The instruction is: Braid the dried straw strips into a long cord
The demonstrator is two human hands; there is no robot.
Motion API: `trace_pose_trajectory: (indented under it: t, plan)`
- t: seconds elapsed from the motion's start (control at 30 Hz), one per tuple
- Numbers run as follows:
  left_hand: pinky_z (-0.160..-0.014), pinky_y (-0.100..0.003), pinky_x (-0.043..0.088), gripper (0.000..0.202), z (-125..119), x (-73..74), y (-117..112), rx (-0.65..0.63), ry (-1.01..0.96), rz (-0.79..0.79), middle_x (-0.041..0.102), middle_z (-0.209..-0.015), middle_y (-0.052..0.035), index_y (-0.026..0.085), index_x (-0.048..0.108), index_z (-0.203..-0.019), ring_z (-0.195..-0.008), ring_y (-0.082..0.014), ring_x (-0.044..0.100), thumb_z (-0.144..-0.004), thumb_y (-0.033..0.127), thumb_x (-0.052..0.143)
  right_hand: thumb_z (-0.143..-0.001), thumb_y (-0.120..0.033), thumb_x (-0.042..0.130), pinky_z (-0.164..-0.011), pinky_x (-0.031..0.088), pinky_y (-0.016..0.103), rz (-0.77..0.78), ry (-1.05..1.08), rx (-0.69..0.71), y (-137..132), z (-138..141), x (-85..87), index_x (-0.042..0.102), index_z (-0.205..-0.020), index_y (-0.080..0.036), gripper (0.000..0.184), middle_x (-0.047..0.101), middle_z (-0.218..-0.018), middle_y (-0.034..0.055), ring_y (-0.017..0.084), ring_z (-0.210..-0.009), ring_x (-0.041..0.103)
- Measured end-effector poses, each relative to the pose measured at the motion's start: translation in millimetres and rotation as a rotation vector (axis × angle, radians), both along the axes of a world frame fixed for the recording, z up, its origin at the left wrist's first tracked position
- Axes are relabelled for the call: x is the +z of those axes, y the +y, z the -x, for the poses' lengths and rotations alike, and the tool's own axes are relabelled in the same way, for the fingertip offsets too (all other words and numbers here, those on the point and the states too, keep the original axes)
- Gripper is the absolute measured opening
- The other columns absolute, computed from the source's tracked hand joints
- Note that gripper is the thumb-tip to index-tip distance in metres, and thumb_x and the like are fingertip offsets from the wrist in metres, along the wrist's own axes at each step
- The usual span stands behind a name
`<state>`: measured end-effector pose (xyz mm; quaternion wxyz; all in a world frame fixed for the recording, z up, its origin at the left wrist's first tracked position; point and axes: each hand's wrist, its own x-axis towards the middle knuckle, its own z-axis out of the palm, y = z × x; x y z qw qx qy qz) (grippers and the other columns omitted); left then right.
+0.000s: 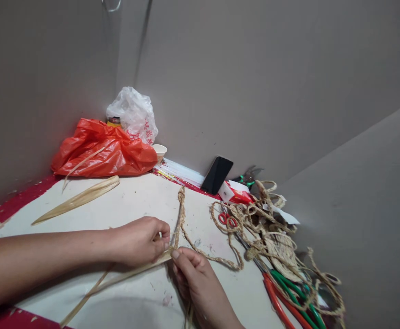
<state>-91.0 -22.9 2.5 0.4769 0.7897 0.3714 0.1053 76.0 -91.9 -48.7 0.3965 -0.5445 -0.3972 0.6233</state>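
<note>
A braided straw cord [181,205] stands out from between my hands toward the far side of the white board, and a thinner length of it loops away to the right. My left hand [141,240] is closed in a pinch at the near end of the braid, fingertips on a dry leaf strip [141,269]. Right beside it, my right hand [198,278] pinches the braid's near end between thumb and forefinger. Loose strips trail to the lower left beneath my left forearm and below my right hand. The exact join is partly hidden by my fingers.
A wide dry leaf [80,201] lies before a red plastic bag [107,153]. Behind are a white bag [133,112] and paper cup [160,151]. A phone [217,175] leans at the wall. Tangled straw cord [278,242], scissors [228,220] and red-handled pliers [277,301] crowd the right.
</note>
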Motion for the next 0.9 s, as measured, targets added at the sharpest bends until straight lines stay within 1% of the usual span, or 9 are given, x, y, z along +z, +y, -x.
trace_pose_trajectory:
  t: [0.1,0.17,0.27,0.37,0.43,0.5,0.67,0.8,0.9]
  plan:
    - [-0.049,-0.020,0.027,0.016,-1,3.2,-3,0.037,0.006,-0.108,0.047,-0.058,0.0042,0.017,0.050,-0.067,-0.054,-0.0086,0.039,-0.077,0.026,0.042,-0.081,-0.042,0.058,-0.040,0.012,0.021,0.011,0.027,-0.023,0,2,0.2,0.041,-0.056,-0.017,0.039,0.029,-0.045,-0.0094,0.004,-0.040,0.017]
    - [-0.048,-0.019,0.026,0.015,-2,3.1,-5,0.046,0.007,-0.094,0.045,-0.056,0.0050,0.017,0.050,-0.067,-0.052,-0.0081,0.037,-0.077,0.027,0.043,-0.080,-0.043,0.059,-0.039,0.011,0.020,0.030,0.056,-0.035,0,4,1.2,0.040,-0.056,-0.017,0.040,0.029,-0.044,-0.0095,0.004,-0.039,0.017]
    - [-0.048,-0.018,0.027,0.013,-4,-2.7,-5,0.049,-0.051,-0.015,0.045,-0.057,0.0052,0.017,0.050,-0.068,-0.053,-0.0074,0.037,-0.074,0.028,0.047,-0.079,-0.043,0.060,-0.037,0.009,0.020,0.094,0.144,-0.036,0,6,4.9,0.041,-0.058,-0.018,0.038,0.029,-0.043,-0.0102,0.004,-0.038,0.015]
    - [-0.047,-0.018,0.029,0.013,-5,-12.0,-3,0.020,-0.108,0.186,0.051,-0.057,0.0047,0.017,0.050,-0.072,-0.048,-0.0067,0.039,-0.074,0.029,0.048,-0.078,-0.043,0.061,-0.036,0.008,0.019,0.143,0.244,-0.009,0,6,8.9,0.042,-0.060,-0.018,0.036,0.027,-0.043,-0.0112,0.003,-0.037,0.012]
    - [-0.048,-0.018,0.033,0.011,-6,-16.8,-2,0.008,-0.134,0.322,0.055,-0.056,0.0040,0.017,0.050,-0.073,-0.047,-0.0072,0.043,-0.073,0.028,0.048,-0.078,-0.043,0.061,-0.035,0.007,0.018,0.152,0.284,0.007,-1,6,9.9,0.043,-0.062,-0.018,0.035,0.026,-0.042,-0.0119,0.002,-0.036,0.010]
    - [-0.053,-0.020,0.038,0.009,-6,-19.3,-2,0.004,-0.164,0.390,0.059,-0.057,0.0029,0.017,0.050,-0.072,-0.050,-0.0087,0.049,-0.072,0.026,0.049,-0.078,-0.043,0.060,-0.035,0.007,0.018,0.151,0.299,0.012,-1,5,9.6,0.044,-0.063,-0.017,0.034,0.025,-0.042,-0.0123,0.002,-0.036,0.009]
    - [-0.052,-0.020,0.038,0.009,-7,-19.6,0,0.011,-0.199,0.427,0.059,-0.054,0.0036,0.017,0.051,-0.071,-0.051,-0.0094,0.050,-0.068,0.024,0.055,-0.078,-0.045,0.061,-0.035,0.008,0.017,0.144,0.307,0.007,-1,5,9.8,0.044,-0.063,-0.017,0.036,0.026,-0.043,-0.0120,0.002,-0.036,0.011]
    - [-0.057,-0.021,0.040,0.007,-6,-19.3,2,0.010,-0.233,0.410,0.058,-0.053,0.0039,0.017,0.050,-0.069,-0.052,-0.0095,0.051,-0.071,0.024,0.051,-0.079,-0.045,0.060,-0.035,0.008,0.018,0.139,0.322,0.022,-1,4,12.6,0.047,-0.064,-0.016,0.035,0.025,-0.043,-0.0119,0.002,-0.037,0.010]
    - [-0.057,-0.021,0.040,0.009,-5,-19.1,3,0.011,-0.238,0.409,0.058,-0.053,0.0034,0.017,0.050,-0.069,-0.052,-0.0096,0.052,-0.072,0.025,0.052,-0.077,-0.043,0.063,-0.036,0.009,0.018,0.136,0.272,0.032,-1,4,13.4,0.049,-0.064,-0.015,0.033,0.028,-0.043,-0.0113,0.002,-0.037,0.014]
